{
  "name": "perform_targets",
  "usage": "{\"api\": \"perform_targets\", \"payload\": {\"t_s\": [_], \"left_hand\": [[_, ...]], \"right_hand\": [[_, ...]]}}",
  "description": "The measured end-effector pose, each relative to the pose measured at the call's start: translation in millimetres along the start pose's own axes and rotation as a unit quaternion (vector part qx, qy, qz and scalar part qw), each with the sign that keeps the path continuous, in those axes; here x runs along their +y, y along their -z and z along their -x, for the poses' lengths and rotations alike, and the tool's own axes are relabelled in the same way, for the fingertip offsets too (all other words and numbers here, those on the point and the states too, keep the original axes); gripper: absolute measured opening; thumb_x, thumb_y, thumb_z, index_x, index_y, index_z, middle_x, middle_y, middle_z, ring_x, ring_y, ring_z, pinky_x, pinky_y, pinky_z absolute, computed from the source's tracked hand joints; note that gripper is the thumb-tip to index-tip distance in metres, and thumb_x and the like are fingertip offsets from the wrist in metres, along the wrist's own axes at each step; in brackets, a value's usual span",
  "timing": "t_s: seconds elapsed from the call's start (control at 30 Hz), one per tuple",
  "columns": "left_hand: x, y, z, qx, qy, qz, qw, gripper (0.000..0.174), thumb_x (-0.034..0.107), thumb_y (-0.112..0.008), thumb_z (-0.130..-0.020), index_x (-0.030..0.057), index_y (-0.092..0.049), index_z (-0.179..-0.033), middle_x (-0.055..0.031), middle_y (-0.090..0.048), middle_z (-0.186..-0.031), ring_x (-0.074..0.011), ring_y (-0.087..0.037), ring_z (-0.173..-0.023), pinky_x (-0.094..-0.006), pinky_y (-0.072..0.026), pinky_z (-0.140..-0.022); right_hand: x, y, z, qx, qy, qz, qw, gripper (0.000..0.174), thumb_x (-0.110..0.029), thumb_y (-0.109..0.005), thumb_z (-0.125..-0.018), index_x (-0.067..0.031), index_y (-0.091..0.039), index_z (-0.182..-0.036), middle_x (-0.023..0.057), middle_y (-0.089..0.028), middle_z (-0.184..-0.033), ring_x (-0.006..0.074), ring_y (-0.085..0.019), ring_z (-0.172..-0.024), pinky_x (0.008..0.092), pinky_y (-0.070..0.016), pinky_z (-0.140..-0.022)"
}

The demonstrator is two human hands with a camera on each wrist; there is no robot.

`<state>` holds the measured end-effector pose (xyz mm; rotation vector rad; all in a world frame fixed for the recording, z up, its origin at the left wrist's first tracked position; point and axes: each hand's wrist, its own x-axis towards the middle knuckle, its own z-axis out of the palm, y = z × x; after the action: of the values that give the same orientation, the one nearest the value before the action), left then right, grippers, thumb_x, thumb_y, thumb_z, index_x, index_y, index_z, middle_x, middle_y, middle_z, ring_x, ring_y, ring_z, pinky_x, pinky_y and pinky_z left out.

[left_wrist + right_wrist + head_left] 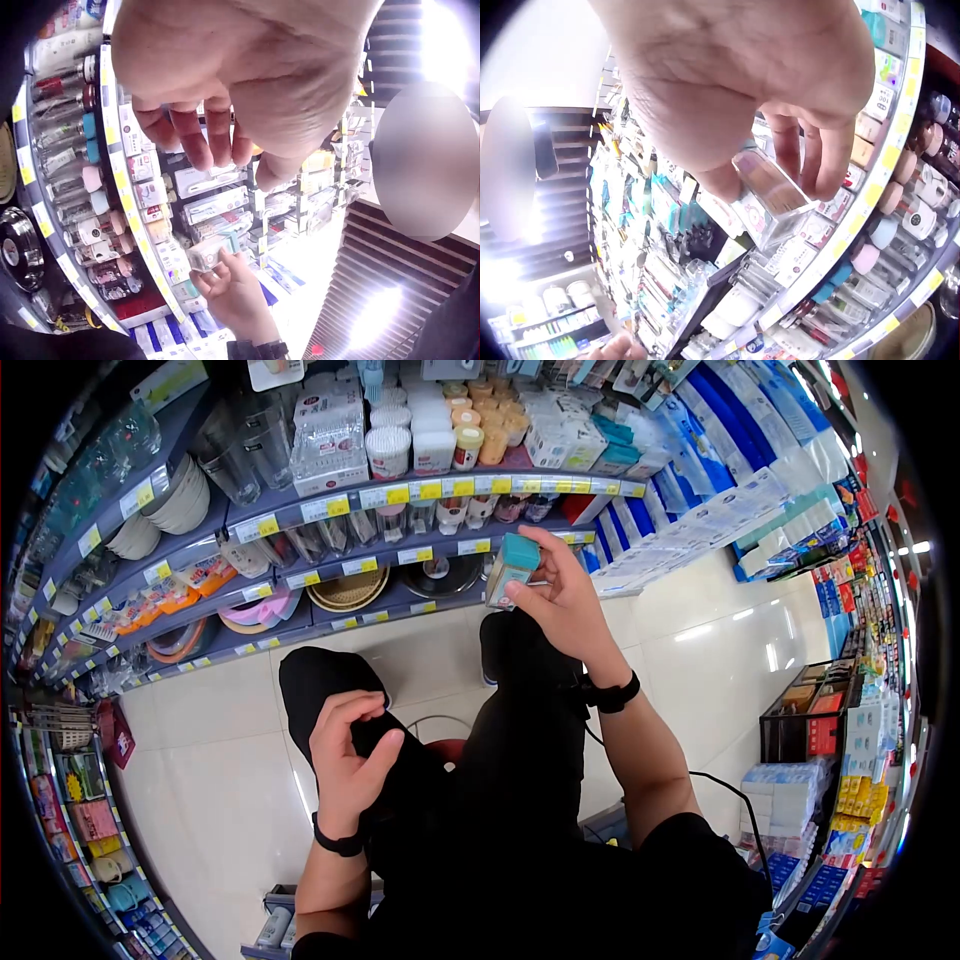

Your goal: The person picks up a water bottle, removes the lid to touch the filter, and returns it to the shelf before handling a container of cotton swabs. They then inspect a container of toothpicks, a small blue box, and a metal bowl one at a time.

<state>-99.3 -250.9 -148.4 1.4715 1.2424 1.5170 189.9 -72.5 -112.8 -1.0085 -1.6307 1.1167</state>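
My right hand pinches a small clear plastic box with a teal lid between thumb and fingers, in front of the lower shelves. Through the box's clear wall in the right wrist view, brownish contents show, with a printed pattern on one face. In the head view my left hand hovers near the left knee, its fingers loosely bent and nothing in them. From the left wrist view, the left palm fills the top, while the right hand with the box appears farther off below.
Ahead runs a shelf edge with yellow price tags, bearing tubs of cotton swabs and boxed goods. Bowls and glasses stand at left. Blue-and-white packs are stacked at right. A black cable hangs by the right arm.
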Motion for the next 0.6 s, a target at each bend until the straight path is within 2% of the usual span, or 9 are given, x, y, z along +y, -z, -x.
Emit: {"api": "perform_targets", "payload": {"t_s": [0.1, 0.2, 0.27, 0.33, 0.4, 0.43, 0.47, 0.53, 0.6], "left_hand": [[-0.8, 6.8, 6.2, 0.02, 0.017, -0.02, 0.999, 0.037, 0.004, -0.084, -0.087, -0.0003, -0.071, -0.122, -0.0151, -0.07, -0.119, -0.023, -0.068, -0.103, -0.033, -0.0544, -0.094], [-5.1, 12.9, 12.7, 0.022, 0.029, -0.034, 0.999, 0.038, 0.004, -0.084, -0.087, -0.0003, -0.07, -0.122, -0.0151, -0.07, -0.119, -0.0232, -0.068, -0.103, -0.0328, -0.0543, -0.093], [-7.3, 15.6, 14.8, 0.019, 0.028, -0.04, 0.999, 0.037, 0.002, -0.083, -0.087, -0.0002, -0.07, -0.122, -0.0142, -0.07, -0.119, -0.0222, -0.068, -0.103, -0.0324, -0.0542, -0.093], [-14.8, 18.1, 14.5, 0.015, 0.026, -0.046, 0.998, 0.037, 0.001, -0.082, -0.087, 0.0, -0.07, -0.123, -0.0133, -0.07, -0.118, -0.0212, -0.067, -0.102, -0.032, -0.0541, -0.092], [-39.0, 21.1, 15.7, 0.019, 0.101, -0.001, 0.995, 0.036, -0.003, -0.08, -0.089, 0.0004, -0.07, -0.123, -0.0108, -0.069, -0.115, -0.0177, -0.066, -0.1, -0.0305, -0.0535, -0.091], [-60.9, 22.6, 16.7, 0.027, 0.133, 0.024, 0.99, 0.034, -0.004, -0.079, -0.091, 0.0016, -0.071, -0.124, -0.0061, -0.069, -0.111, -0.0127, -0.065, -0.096, -0.0277, -0.0532, -0.088], [-77.7, 27.6, 18.1, 0.026, 0.129, 0.025, 0.991, 0.034, -0.004, -0.079, -0.091, 0.0016, -0.071, -0.124, -0.0061, -0.069, -0.111, -0.0127, -0.065, -0.096, -0.0277, -0.0532, -0.088], [-108.8, 39.3, 23.2, 0.018, 0.23, 0.001, 0.973, 0.031, -0.001, -0.079, -0.094, 0.0027, -0.071, -0.124, -0.002, -0.07, -0.108, -0.0095, -0.065, -0.093, -0.0254, -0.0534, -0.085], [-138.5, 49.0, 27.9, 0.031, 0.229, 0.017, 0.973, 0.023, 0.003, -0.075, -0.101, 0.002, -0.07, -0.124, -0.0009, -0.071, -0.107, -0.0079, -0.065, -0.092, -0.0243, -0.0549, -0.084]], "right_hand": [[-3.1, 1.7, -7.7, -0.031, -0.008, -0.014, 0.999, 0.063, -0.004, -0.079, -0.097, -0.0062, -0.048, -0.152, 0.0133, -0.073, -0.123, 0.0199, -0.074, -0.107, 0.0341, -0.0625, -0.091], [-5.4, -0.8, -11.1, -0.018, 0.018, 0.051, 0.998, 0.059, -0.005, -0.079, -0.097, -0.0066, -0.05, -0.148, 0.0132, -0.073, -0.123, 0.021, -0.074, -0.111, 0.0351, -0.0625, -0.092], [-4.6, -1.2, -12.3, -0.04, -0.009, 0.043, 0.998, 0.058, 0.003, -0.076, -0.099, -0.007, -0.047, -0.147, 0.008, -0.065, -0.132, 0.0146, -0.065, -0.118, 0.0298, -0.0587, -0.093], [-3.4, 1.1, -16.0, -0.044, -0.008, 0.052, 0.998, 0.058, 0.001, -0.076, -0.099, -0.007, -0.046, -0.147, 0.0082, -0.065, -0.132, 0.0147, -0.066, -0.117, 0.0301, -0.0587, -0.093], [-1.8, 3.0, -21.4, -0.048, -0.007, 0.062, 0.997, 0.057, 0.0, -0.077, -0.099, -0.0069, -0.046, -0.147, 0.0084, -0.065, -0.132, 0.0148, -0.066, -0.116, 0.0303, -0.0587, -0.093], [-1.0, 3.8, -24.9, -0.039, -0.002, 0.061, 0.997, 0.056, -0.004, -0.079, -0.098, -0.0068, -0.048, -0.145, 0.012, -0.068, -0.129, 0.0188, -0.069, -0.114, 0.034, -0.0604, -0.093], [-0.2, 5.1, -29.8, -0.029, 0.003, 0.061, 0.998, 0.055, -0.008, -0.081, -0.097, -0.0066, -0.049, -0.143, 0.0155, -0.072, -0.125, 0.0227, -0.073, -0.113, 0.0377, -0.0621, -0.093], [4.7, 11.3, -40.5, -0.014, 0.008, 0.073, 0.997, 0.054, -0.008, -0.081, -0.097, -0.0062, -0.049, -0.141, 0.0155, -0.072, -0.123, 0.0225, -0.073, -0.112, 0.0375, -0.0621, -0.093], [4.4, 21.5, -53.6, 0.0, 0.009, 0.087, 0.996, 0.053, -0.007, -0.08, -0.096, -0.0058, -0.05, -0.14, 0.0154, -0.073, -0.12, 0.0223, -0.074, -0.112, 0.0373, -0.0621, -0.092]]}}
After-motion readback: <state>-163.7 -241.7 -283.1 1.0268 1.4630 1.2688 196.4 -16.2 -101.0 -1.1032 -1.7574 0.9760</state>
